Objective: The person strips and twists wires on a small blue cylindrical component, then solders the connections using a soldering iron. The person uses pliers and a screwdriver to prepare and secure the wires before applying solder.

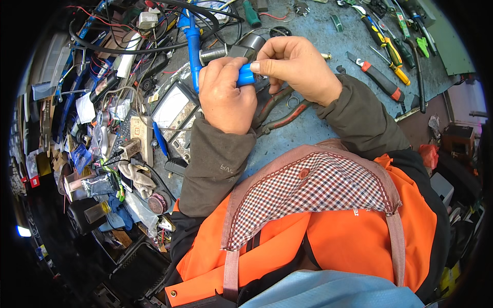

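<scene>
My left hand [227,95] is wrapped round a smooth blue cylinder [246,75], whose right end sticks out past my fingers. Close against that end, my right hand [300,69] has thumb and forefinger pinched together; whatever they hold is too small or hidden to make out. Behind my left hand stands a blue tube-like piece [193,49]; whether it joins the cylinder is hidden. Pliers with dark red-edged handles [287,115] lie on the bench just below my hands. A metal ring [292,102] rests beside the handles.
On the blue-grey bench [328,49] a red-and-black knife [380,79] and yellow-handled screwdrivers [393,51] lie at the right. A meter with a white face [172,107], a blue pen-like tool [160,138], cables [154,47] and dense clutter fill the left side.
</scene>
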The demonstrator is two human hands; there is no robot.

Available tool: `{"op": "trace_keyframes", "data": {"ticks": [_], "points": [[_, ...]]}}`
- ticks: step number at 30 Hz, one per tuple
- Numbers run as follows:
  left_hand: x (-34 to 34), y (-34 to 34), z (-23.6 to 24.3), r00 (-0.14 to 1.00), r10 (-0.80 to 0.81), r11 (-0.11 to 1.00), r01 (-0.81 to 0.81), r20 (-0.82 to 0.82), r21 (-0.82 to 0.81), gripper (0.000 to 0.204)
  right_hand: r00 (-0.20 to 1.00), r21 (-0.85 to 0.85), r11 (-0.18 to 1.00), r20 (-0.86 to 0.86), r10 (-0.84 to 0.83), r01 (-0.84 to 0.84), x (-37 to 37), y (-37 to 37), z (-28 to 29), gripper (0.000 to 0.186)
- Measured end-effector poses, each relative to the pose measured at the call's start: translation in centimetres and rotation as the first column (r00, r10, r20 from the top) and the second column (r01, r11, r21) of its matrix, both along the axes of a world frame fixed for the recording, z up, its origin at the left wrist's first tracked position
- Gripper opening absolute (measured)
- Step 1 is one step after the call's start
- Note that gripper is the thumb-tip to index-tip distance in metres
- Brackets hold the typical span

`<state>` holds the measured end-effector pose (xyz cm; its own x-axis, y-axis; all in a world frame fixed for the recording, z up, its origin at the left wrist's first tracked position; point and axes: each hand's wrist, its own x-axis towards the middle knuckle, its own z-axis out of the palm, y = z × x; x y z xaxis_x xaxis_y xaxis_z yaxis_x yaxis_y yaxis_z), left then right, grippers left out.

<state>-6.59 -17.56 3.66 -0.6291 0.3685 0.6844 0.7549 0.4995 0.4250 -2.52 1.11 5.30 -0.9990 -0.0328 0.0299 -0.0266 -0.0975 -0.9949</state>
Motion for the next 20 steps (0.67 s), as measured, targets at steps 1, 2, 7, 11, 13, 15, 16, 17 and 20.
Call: {"op": "trace_keyframes", "data": {"ticks": [1,2,7,11,13,15,16,17,20], "points": [[0.01,0.01,0.04,1.0,-0.001,1.0,0.001,-0.003,-0.002,0.039,1.0,0.003,1.0,0.007,0.013,-0.013,-0.07,0.12,-0.14,0.021],[0.03,0.02,0.08,1.0,-0.002,1.0,0.002,-0.006,-0.003,0.039,1.0,0.007,1.0,0.014,0.027,-0.027,-0.09,0.2,-0.21,0.02],[-0.03,0.05,0.02,1.0,-0.005,1.0,0.005,-0.013,-0.012,0.041,1.0,-0.003,1.0,0.019,-0.007,0.007,0.05,0.19,-0.07,0.017],[-0.11,0.12,0.0,0.999,0.005,0.999,-0.007,-0.038,-0.05,0.041,0.997,0.052,0.996,0.019,-0.073,0.072,0.27,-0.22,0.21,0.013],[-0.1,0.02,-0.08,0.999,0.005,0.998,-0.008,-0.051,-0.055,0.041,0.997,0.07,0.995,-0.002,-0.075,0.075,0.32,-0.4,0.06,0.013],[0.08,0.02,0.0,0.998,0.007,0.998,-0.01,-0.06,-0.058,0.041,0.999,0.167,0.985,0.006,-0.034,0.032,0.21,-0.01,-0.07,0.011],[0.15,0.05,0.01,0.999,0.011,0.997,-0.015,-0.052,-0.07,0.042,0.999,0.195,0.98,-0.009,-0.038,0.039,0.12,0.01,-0.27,0.01],[0.14,0.3,0.01,0.999,-0.001,0.998,-0.002,-0.042,-0.066,0.042,0.999,0.211,0.976,-0.015,-0.042,0.044,0.15,0.29,-0.26,0.01],[0.17,-0.13,0.23,1.0,-0.009,0.997,0.007,-0.021,-0.073,0.043,0.999,0.223,0.974,-0.031,-0.021,0.027,-0.15,-0.05,-0.55,0.01]]}}
